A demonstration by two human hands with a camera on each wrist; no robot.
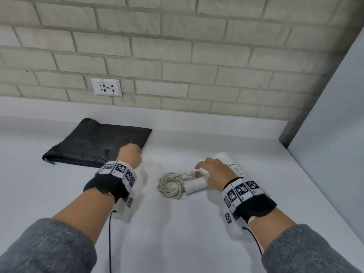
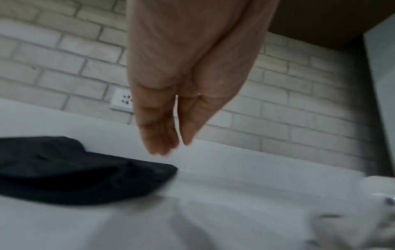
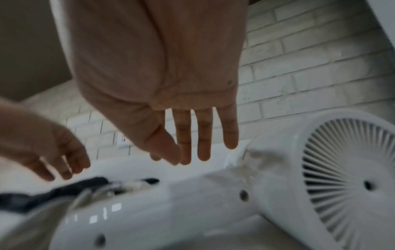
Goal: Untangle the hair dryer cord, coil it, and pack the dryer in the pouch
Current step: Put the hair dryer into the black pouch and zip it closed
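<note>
White counter: both hands (left hand, right hand) spread above pouch edge, dryer

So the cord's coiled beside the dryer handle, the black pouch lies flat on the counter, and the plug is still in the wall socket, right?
Not quite: the wall socket is empty in the head view. The cord is coiled beside the dryer handle, and the black pouch lies flat on the counter.

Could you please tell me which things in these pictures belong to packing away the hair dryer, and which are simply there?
Part of the job:
- hair dryer, white, lying on the counter
- cord, coiled beside the dryer's handle
- pouch, black, flat on the counter
- left hand and right hand, both open

Just there:
- wall socket
- brick wall
- counter
</note>
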